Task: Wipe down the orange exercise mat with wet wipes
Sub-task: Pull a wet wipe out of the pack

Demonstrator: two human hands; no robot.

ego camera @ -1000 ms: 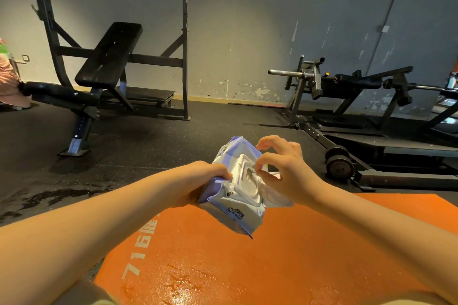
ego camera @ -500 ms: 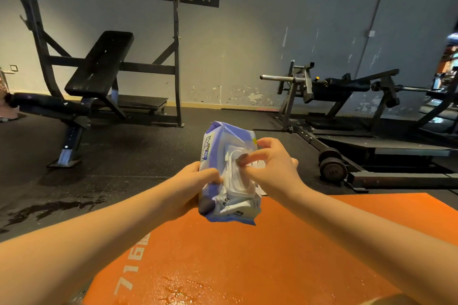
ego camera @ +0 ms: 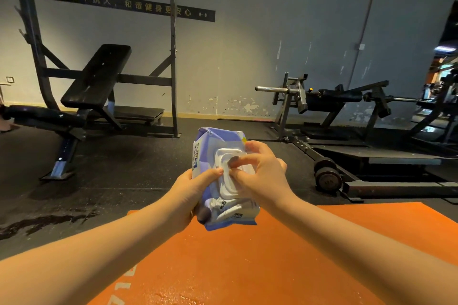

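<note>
I hold a purple-and-white wet wipe pack (ego camera: 210,153) upright in front of me, above the far end of the orange exercise mat (ego camera: 247,262). My left hand (ego camera: 190,193) grips the pack's left side from below, thumb across its front. My right hand (ego camera: 262,171) rests on the pack's white plastic lid (ego camera: 226,187), with thumb and forefinger pressing on it. The lid lies flat and no wipe shows. The mat fills the lower frame; a wet patch glistens near its bottom edge.
A black incline bench in a rack (ego camera: 96,86) stands at the left on dark rubber flooring. A plate-loaded machine (ego camera: 329,104) with a small wheel (ego camera: 327,178) sits at the right, just beyond the mat. A water streak (ego camera: 42,220) marks the floor at the left.
The pack has been turned from tilted to upright, its lid facing me. My right fingers moved from the lid's edge onto its face. The view tilted up, showing less mat.
</note>
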